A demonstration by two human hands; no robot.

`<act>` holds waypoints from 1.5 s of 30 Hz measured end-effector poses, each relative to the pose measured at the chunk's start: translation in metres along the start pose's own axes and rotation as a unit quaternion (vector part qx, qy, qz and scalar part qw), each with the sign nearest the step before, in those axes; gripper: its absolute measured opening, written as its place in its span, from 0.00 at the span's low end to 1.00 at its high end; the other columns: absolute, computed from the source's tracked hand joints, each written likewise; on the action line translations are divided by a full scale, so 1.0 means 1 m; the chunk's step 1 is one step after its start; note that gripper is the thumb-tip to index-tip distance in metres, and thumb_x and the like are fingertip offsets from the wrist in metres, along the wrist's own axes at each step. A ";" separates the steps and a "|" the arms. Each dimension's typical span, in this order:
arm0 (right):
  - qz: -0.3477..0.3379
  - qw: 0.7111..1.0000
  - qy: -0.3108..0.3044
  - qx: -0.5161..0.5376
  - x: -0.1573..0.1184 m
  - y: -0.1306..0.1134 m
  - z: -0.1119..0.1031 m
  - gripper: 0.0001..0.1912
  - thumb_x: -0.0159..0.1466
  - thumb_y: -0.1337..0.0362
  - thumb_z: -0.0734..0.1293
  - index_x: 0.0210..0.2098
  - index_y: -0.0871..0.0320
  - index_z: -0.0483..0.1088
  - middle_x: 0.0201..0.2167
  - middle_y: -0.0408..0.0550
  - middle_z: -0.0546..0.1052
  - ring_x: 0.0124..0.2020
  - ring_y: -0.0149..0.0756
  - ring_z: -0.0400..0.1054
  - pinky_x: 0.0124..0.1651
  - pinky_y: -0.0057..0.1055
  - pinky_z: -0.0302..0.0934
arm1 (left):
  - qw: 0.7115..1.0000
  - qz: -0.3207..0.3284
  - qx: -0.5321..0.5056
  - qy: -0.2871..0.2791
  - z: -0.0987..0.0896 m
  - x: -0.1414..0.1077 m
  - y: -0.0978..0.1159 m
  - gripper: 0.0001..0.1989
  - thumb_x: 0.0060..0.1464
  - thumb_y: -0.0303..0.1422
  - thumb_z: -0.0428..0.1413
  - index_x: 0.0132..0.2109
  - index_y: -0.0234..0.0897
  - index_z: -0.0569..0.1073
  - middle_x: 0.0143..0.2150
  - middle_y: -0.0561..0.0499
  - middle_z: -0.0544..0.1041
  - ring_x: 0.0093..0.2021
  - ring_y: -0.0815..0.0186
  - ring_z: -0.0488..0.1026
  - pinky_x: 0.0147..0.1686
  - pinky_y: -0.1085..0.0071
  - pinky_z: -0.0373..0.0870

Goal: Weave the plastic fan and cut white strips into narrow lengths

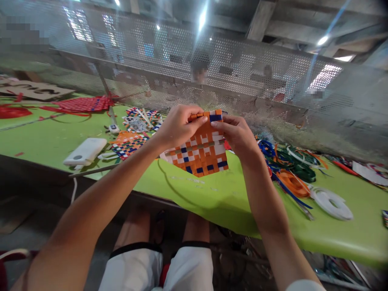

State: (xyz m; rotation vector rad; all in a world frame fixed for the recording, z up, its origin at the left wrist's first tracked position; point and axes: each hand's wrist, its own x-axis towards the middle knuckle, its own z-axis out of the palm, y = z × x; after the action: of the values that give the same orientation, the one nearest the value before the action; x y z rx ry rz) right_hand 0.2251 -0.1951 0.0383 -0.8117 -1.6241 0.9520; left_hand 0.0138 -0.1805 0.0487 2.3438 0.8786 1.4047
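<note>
Both my hands hold up a small woven basket piece (203, 155) made of orange, white and blue plastic strips, above the green table (212, 194). My left hand (178, 125) pinches an orange strip at its top edge between thumb and fingers. My right hand (238, 135) grips the top right corner, thumb on a blue strip end. The piece's lower edge rests near the table top.
A white power bank (85, 151) with a cable lies at the left. Woven checkered pieces (130, 145) and a red mat (83, 104) lie behind it. Coils of orange, green, blue and white strip (298, 178) lie at the right. A perforated metal screen (212, 68) stands behind the table, with people beyond it.
</note>
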 end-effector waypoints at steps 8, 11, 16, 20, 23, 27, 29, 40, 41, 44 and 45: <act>0.005 1.000 -0.022 0.020 0.000 -0.003 -0.004 0.10 0.59 0.53 0.79 0.35 0.50 0.84 0.36 0.45 0.84 0.42 0.43 0.80 0.51 0.40 0.74 | 1.000 0.003 -0.010 -0.013 -0.001 0.002 0.005 0.18 0.65 0.37 0.60 0.27 0.39 0.67 0.25 0.53 0.63 0.29 0.64 0.61 0.31 0.65 0.62; 0.009 1.000 -0.022 0.011 0.000 -0.004 -0.004 0.11 0.58 0.52 0.80 0.35 0.51 0.84 0.36 0.45 0.84 0.43 0.43 0.80 0.50 0.40 0.74 | 1.000 0.007 0.001 -0.020 -0.001 0.002 0.006 0.18 0.65 0.36 0.59 0.27 0.39 0.66 0.25 0.53 0.62 0.28 0.65 0.60 0.31 0.65 0.60; 0.012 1.000 -0.015 0.006 0.001 -0.002 0.001 0.13 0.61 0.49 0.78 0.37 0.51 0.83 0.35 0.45 0.84 0.40 0.41 0.79 0.45 0.37 0.74 | 1.000 0.004 0.005 -0.015 0.001 0.004 -0.003 0.19 0.66 0.39 0.59 0.27 0.39 0.65 0.25 0.53 0.63 0.29 0.65 0.59 0.31 0.65 0.58; -0.003 0.999 0.025 -0.035 0.002 0.005 -0.003 0.19 0.64 0.43 0.77 0.40 0.52 0.82 0.37 0.47 0.83 0.40 0.41 0.78 0.43 0.37 0.73 | 0.999 0.008 0.019 0.040 0.004 0.009 -0.012 0.16 0.69 0.38 0.58 0.31 0.39 0.70 0.26 0.52 0.69 0.30 0.63 0.65 0.33 0.65 0.62; -0.076 0.981 0.145 -0.102 -0.003 0.014 -0.013 0.23 0.60 0.41 0.80 0.43 0.52 0.81 0.42 0.49 0.83 0.48 0.44 0.78 0.48 0.37 0.74 | 0.990 0.031 0.067 0.119 0.015 0.012 -0.010 0.11 0.72 0.38 0.56 0.41 0.41 0.79 0.33 0.48 0.79 0.38 0.59 0.75 0.38 0.64 0.67; -0.075 0.977 0.197 -0.028 -0.019 0.032 -0.024 0.30 0.67 0.31 0.69 0.46 0.51 0.79 0.43 0.51 0.83 0.49 0.42 0.79 0.46 0.37 0.75 | 0.972 0.143 0.154 0.109 0.053 0.009 -0.014 0.14 0.75 0.33 0.54 0.58 0.46 0.83 0.52 0.44 0.87 0.57 0.54 0.80 0.54 0.58 0.72; -0.033 0.985 0.162 0.049 -0.027 0.048 -0.030 0.30 0.65 0.31 0.70 0.46 0.51 0.78 0.40 0.48 0.83 0.43 0.41 0.80 0.43 0.37 0.76 | 0.961 0.210 0.176 0.045 0.082 0.003 -0.028 0.18 0.75 0.30 0.53 0.62 0.48 0.82 0.60 0.45 0.85 0.63 0.53 0.78 0.60 0.53 0.71; 0.098 0.983 0.134 0.073 -0.052 0.128 -0.097 0.24 0.53 0.51 0.85 0.44 0.53 0.80 0.41 0.44 0.84 0.37 0.34 0.78 0.38 0.29 0.74 | 0.982 0.081 0.161 0.058 0.121 -0.013 -0.113 0.32 0.70 0.51 0.60 0.74 0.45 0.69 0.76 0.38 0.68 0.74 0.43 0.68 0.70 0.44 0.65; 0.096 0.985 0.122 0.073 -0.054 0.126 -0.097 0.24 0.54 0.52 0.85 0.46 0.52 0.81 0.43 0.45 0.84 0.40 0.35 0.78 0.41 0.31 0.75 | 0.986 0.056 0.146 0.065 0.117 -0.010 -0.115 0.35 0.68 0.52 0.61 0.74 0.44 0.68 0.76 0.37 0.69 0.74 0.42 0.67 0.70 0.45 0.66; 0.092 0.989 0.085 0.077 -0.056 0.120 -0.088 0.27 0.56 0.55 0.84 0.53 0.49 0.80 0.51 0.45 0.85 0.50 0.41 0.79 0.55 0.36 0.75 | 0.998 0.000 0.052 0.027 0.110 -0.001 -0.123 0.36 0.65 0.53 0.65 0.72 0.42 0.70 0.66 0.37 0.79 0.65 0.46 0.78 0.63 0.52 0.77; 0.094 0.990 0.079 0.076 -0.057 0.119 -0.084 0.28 0.55 0.55 0.84 0.54 0.49 0.80 0.52 0.45 0.85 0.53 0.43 0.79 0.59 0.38 0.74 | 1.000 -0.020 0.016 0.014 0.109 0.001 -0.126 0.34 0.65 0.53 0.65 0.70 0.41 0.72 0.62 0.39 0.81 0.59 0.49 0.81 0.58 0.55 0.80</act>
State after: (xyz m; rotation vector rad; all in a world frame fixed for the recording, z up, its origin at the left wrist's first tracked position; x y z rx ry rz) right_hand 0.3256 -0.1750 -0.0795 -0.9216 -1.3403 1.1010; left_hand 0.0632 -0.0730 -0.0688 2.3226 0.9555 1.4205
